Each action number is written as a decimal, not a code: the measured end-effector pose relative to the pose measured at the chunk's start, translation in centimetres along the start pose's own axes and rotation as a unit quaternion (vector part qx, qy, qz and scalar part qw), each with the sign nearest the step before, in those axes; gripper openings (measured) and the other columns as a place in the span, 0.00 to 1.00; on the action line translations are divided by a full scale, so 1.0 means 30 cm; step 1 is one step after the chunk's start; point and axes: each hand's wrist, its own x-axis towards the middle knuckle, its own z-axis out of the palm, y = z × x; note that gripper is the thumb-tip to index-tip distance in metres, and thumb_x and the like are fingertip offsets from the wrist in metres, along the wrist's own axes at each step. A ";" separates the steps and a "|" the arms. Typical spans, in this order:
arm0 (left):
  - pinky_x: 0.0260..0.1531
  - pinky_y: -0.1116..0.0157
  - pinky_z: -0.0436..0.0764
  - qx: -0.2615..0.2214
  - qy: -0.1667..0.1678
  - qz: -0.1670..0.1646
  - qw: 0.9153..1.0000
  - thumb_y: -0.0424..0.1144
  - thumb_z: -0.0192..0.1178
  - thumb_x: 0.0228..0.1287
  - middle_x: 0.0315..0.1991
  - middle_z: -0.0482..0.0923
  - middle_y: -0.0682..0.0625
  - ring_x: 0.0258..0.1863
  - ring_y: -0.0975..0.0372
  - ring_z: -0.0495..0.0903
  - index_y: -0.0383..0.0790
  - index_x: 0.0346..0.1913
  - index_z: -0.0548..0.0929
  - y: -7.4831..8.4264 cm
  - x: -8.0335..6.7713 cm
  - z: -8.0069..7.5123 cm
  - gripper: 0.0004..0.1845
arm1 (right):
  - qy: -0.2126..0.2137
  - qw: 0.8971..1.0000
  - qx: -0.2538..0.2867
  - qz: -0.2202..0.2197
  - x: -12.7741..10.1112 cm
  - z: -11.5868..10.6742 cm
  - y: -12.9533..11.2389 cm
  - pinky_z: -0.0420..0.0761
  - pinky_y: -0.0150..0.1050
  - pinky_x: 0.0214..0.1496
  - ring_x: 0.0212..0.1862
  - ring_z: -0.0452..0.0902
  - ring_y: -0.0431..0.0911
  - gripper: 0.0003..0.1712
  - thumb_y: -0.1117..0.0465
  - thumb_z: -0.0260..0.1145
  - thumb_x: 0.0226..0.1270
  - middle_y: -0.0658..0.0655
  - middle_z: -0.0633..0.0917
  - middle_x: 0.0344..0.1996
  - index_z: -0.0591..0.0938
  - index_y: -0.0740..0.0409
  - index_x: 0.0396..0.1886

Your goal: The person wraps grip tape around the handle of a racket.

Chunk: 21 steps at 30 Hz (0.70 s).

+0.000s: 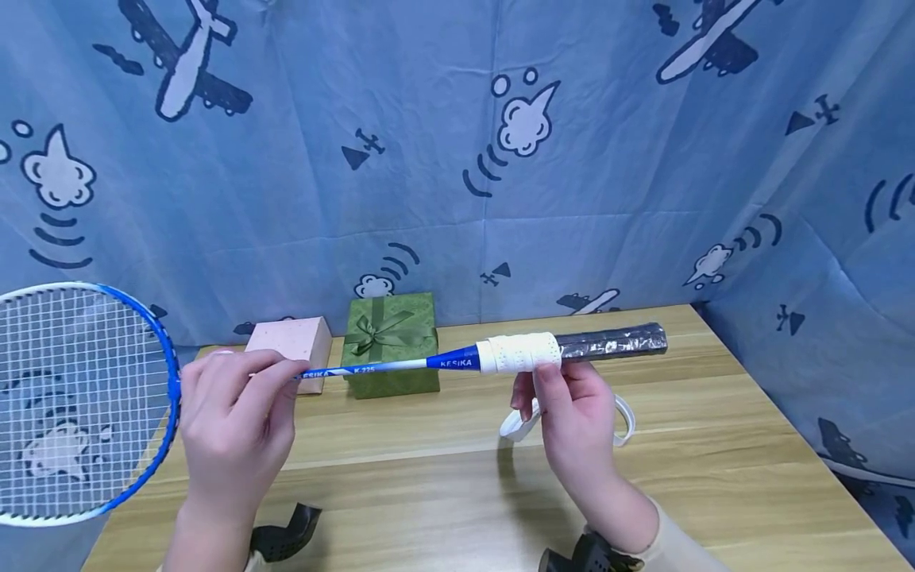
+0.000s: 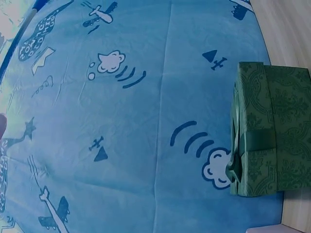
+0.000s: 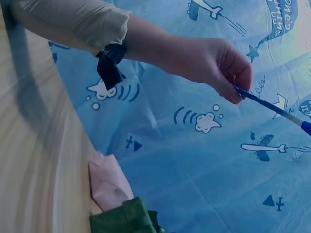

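Note:
A blue and white badminton racket (image 1: 457, 359) is held up above the table, its strung head to the left and its handle to the right. My left hand (image 1: 232, 421) pinches the shaft close to the head; the right wrist view also shows this left hand (image 3: 204, 60). White perforated grip tape (image 1: 518, 352) covers the handle's upper part, while the lower handle (image 1: 613, 342) is bare, dark and shiny. With thumb and fingers, my right hand (image 1: 582, 409) pinches the tape at the wrap's lower edge. A loose tape strip (image 1: 516, 427) hangs in a loop behind that hand.
A green gift box (image 1: 393, 369) with a bow and a pale pink box (image 1: 314, 353) stand at the back of the wooden table (image 1: 443, 492). Behind them hangs a blue curtain (image 1: 429, 159) printed with planes. Black straps sit on both wrists.

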 end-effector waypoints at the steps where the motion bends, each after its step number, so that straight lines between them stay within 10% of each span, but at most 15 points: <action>1: 0.35 0.48 0.68 -0.002 0.007 0.002 1.000 0.30 0.62 0.67 0.26 0.82 0.39 0.25 0.44 0.74 0.32 0.28 0.88 0.002 0.000 0.003 0.10 | 0.001 1.000 -0.012 0.000 0.000 0.000 -0.001 0.77 0.29 0.23 0.24 0.77 0.40 0.11 0.69 0.55 0.81 0.51 0.84 0.26 0.83 0.58 0.41; 12: 0.20 0.59 0.66 -0.020 0.063 0.057 0.996 0.42 0.69 0.68 0.19 0.80 0.43 0.12 0.52 0.66 0.35 0.22 0.87 -0.019 -0.009 0.007 0.18 | 0.011 0.993 -0.117 -0.014 -0.007 -0.009 -0.003 0.71 0.33 0.16 0.15 0.69 0.41 0.13 0.73 0.57 0.78 0.50 0.80 0.19 0.77 0.74 0.29; 21: 0.19 0.60 0.64 -0.032 0.082 0.070 0.994 0.39 0.69 0.66 0.16 0.79 0.46 0.12 0.52 0.68 0.36 0.21 0.88 -0.045 -0.019 0.007 0.16 | -0.041 0.994 -0.071 -0.073 -0.010 -0.011 0.006 0.78 0.30 0.22 0.19 0.74 0.42 0.10 0.80 0.51 0.75 0.55 0.82 0.23 0.77 0.80 0.35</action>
